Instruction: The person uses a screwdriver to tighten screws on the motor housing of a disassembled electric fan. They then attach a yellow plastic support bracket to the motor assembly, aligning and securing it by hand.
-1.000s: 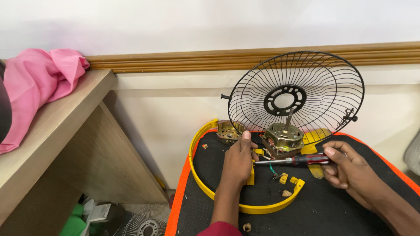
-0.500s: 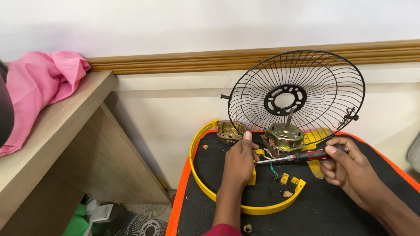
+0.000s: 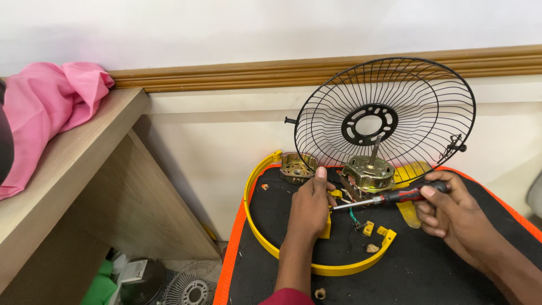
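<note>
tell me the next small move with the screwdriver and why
Probably press the screwdriver tip in square and turn. Its shaft lies level, tip at the fan motor base beside the left hand, which steadies that side; the right hand grips the handle.

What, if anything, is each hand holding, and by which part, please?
The right hand holds a screwdriver by its handle; the left hand rests beside the motor, gripping nothing visible.

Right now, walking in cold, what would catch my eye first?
Likely the black wire fan guard, standing upright against the wall behind a brass-coloured motor. Just in front, the right hand holds a screwdriver pointed at the motor, while the left hand steadies the parts inside a yellow ring. Off to the left, a pink cloth lies on a wooden shelf.
</note>
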